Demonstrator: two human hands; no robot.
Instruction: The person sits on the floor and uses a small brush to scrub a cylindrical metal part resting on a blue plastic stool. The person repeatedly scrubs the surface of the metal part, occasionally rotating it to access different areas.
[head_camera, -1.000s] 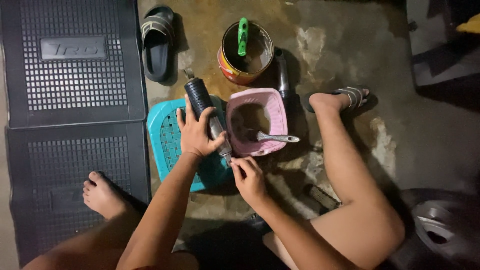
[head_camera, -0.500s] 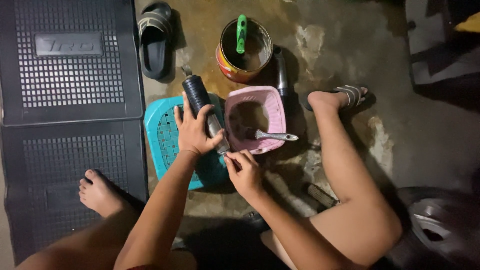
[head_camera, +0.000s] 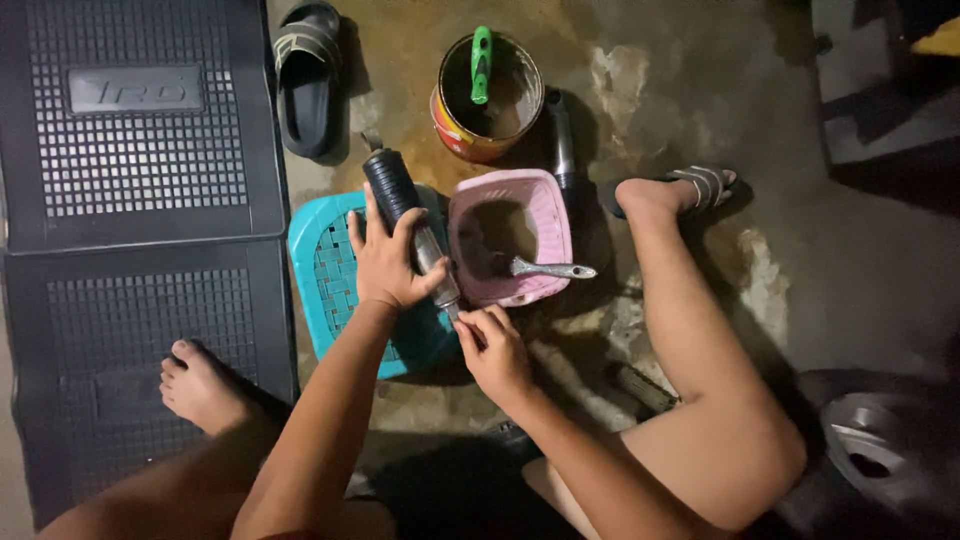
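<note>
Fingers of the left hand (head_camera: 390, 262) wrap around a black tube with a metal rod (head_camera: 412, 228), which lies across the turquoise stool (head_camera: 325, 270). Right hand (head_camera: 494, 352) pinches the rod's lower end, beside the pink basket (head_camera: 548, 215) holding a spoon (head_camera: 552, 269).

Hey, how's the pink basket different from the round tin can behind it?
The pink basket is square-cornered plastic; the tin can is round with an orange side. The basket holds a metal spoon; the can holds a green-handled tool. The basket sits next to the left hand and right hand; the can stands farther off. Both stand open on the concrete floor.
</note>
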